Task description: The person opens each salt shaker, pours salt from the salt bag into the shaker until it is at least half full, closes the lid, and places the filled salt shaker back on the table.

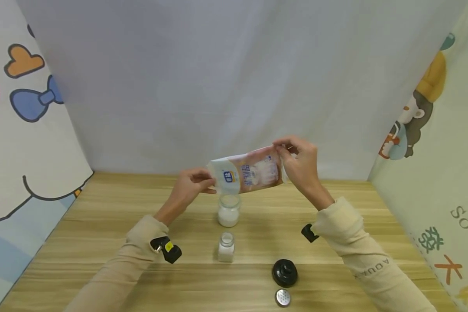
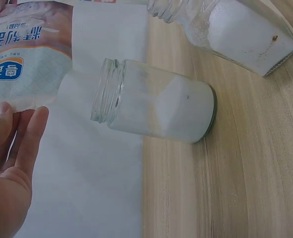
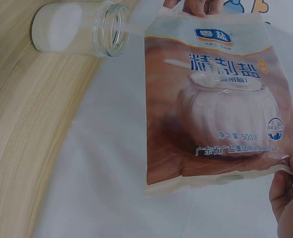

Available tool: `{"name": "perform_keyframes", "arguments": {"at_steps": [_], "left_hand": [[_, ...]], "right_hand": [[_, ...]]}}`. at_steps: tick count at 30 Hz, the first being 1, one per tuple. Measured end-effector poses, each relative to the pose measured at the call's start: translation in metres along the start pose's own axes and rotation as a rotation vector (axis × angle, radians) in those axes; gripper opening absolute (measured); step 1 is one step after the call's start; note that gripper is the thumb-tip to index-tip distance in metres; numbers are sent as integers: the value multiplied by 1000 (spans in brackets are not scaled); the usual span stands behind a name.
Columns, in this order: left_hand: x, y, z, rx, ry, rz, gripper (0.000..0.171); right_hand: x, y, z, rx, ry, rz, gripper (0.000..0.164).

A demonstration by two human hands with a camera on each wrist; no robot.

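A salt bag (image 1: 253,171), brown and pale blue, is held sideways in the air by both hands. My left hand (image 1: 189,186) pinches its pale end between thumb and fingers. At the brown end, my right hand (image 1: 302,162) grips an upper corner. The bag's pale end tips down over an open round glass jar (image 1: 229,212), which stands upright, partly filled with white salt (image 2: 179,104). A faint whitish stream (image 3: 132,29) spans from the bag's corner to the jar's mouth in the right wrist view. A smaller open square glass jar (image 1: 226,249), holding white grains, stands nearer me.
A black round lid (image 1: 285,273) lies at the front right of the wooden table (image 1: 109,225). Just in front of it is a silver perforated shaker cap (image 1: 283,297). A pale cloth (image 1: 187,86) hangs behind the table, with printed panels at both sides.
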State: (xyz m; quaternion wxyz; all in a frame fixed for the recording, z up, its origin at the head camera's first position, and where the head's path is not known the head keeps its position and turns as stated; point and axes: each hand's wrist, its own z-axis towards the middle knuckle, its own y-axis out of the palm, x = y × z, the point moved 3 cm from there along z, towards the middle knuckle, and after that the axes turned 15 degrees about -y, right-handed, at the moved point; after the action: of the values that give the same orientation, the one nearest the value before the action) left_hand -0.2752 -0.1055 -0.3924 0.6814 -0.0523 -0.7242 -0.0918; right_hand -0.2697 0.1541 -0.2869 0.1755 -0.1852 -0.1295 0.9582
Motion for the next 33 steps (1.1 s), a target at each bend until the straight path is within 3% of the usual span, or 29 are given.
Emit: {"name": "perform_keyframes", "arguments": {"at_steps": [9, 16, 33], "left_hand": [[5, -7, -3, 21, 23, 27, 13], [2, -2, -2, 19, 53, 23, 13], [2, 0, -3, 28, 37, -4, 14]], "right_hand": [[0, 6, -1, 2, 2, 0, 10], [-2, 1, 1, -6, 2, 4, 10], [-4, 1, 2, -26, 38, -22, 8]]}}
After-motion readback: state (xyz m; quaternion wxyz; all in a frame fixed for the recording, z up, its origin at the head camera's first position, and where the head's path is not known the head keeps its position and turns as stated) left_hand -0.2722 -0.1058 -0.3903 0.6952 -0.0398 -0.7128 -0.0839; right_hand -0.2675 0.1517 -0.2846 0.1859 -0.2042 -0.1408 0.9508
